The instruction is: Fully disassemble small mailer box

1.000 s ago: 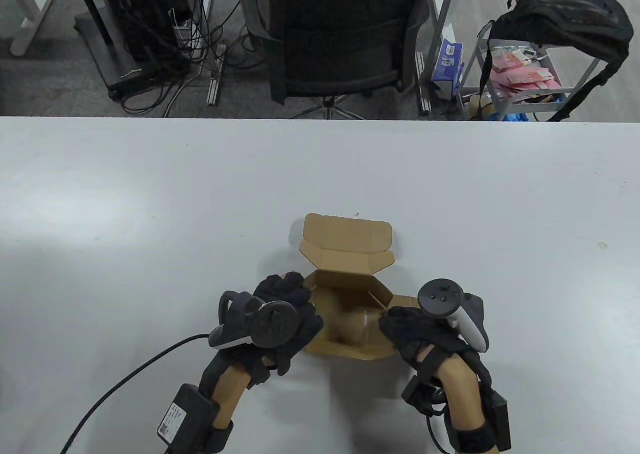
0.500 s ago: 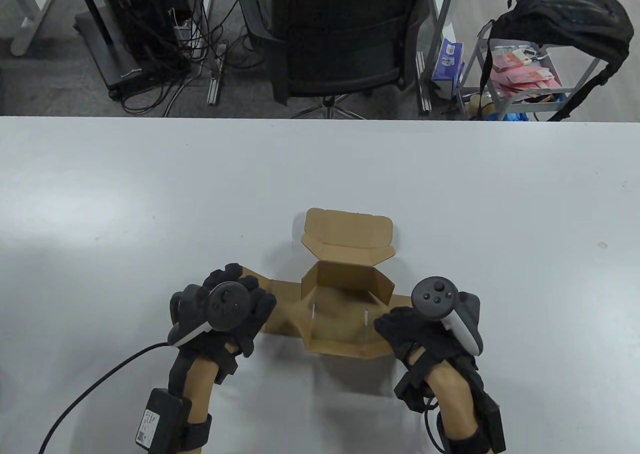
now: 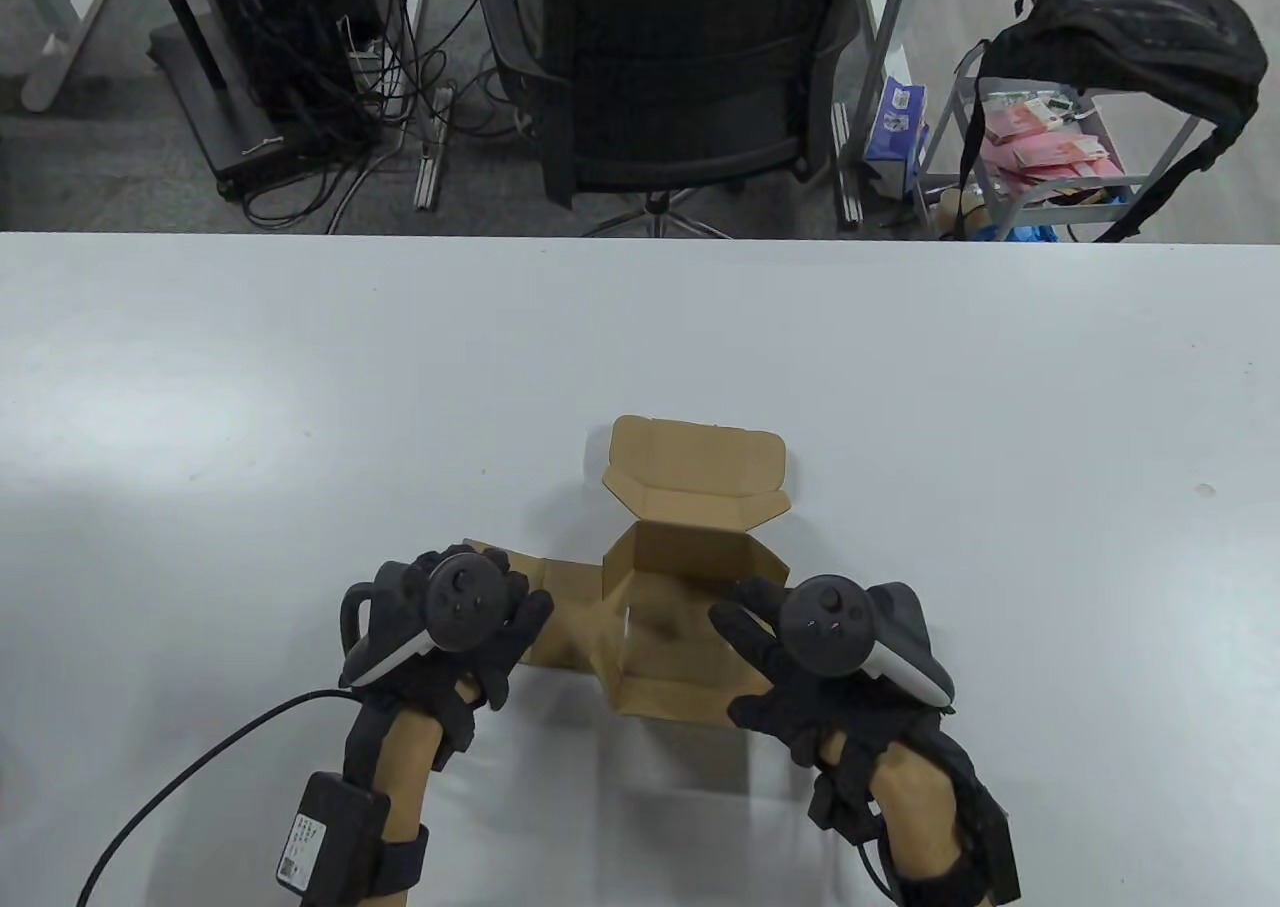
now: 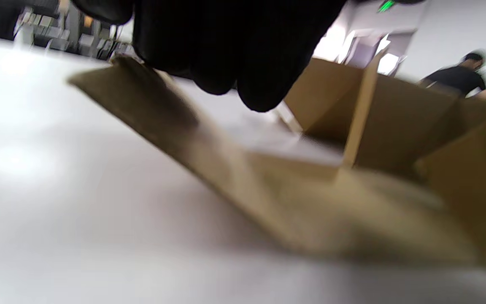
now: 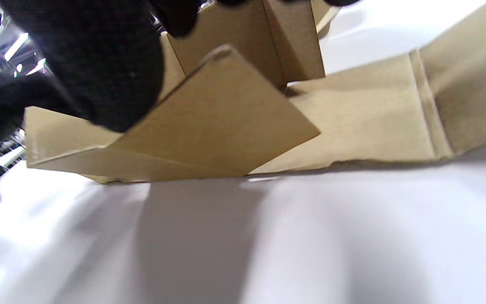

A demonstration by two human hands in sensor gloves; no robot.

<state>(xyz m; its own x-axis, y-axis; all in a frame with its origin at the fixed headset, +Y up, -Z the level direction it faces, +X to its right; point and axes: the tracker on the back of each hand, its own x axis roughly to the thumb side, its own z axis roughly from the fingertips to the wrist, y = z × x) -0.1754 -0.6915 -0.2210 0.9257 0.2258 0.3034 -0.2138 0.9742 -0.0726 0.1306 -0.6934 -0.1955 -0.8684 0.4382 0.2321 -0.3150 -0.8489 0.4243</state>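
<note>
Partly opened mailer box at the near edge

Now we see the mailer box [image 3: 690,587] near the bench's [image 3: 300,397] near edge, lid flap upright on its far side. Our left hand [image 3: 455,627] lies with straight fingers on the left side panel [image 3: 560,627], folded out almost flat. Our right hand [image 3: 800,662] pinches the right panel [image 5: 222,122], lifted off the bench. Bare bench surface spreads far, left and right of the box.

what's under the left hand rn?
The left hand lies on the mailer box's unfolded left side flap, flat on the table. The flap part beneath the palm is covered; whether the fingers curl around its edge is unclear.
</note>
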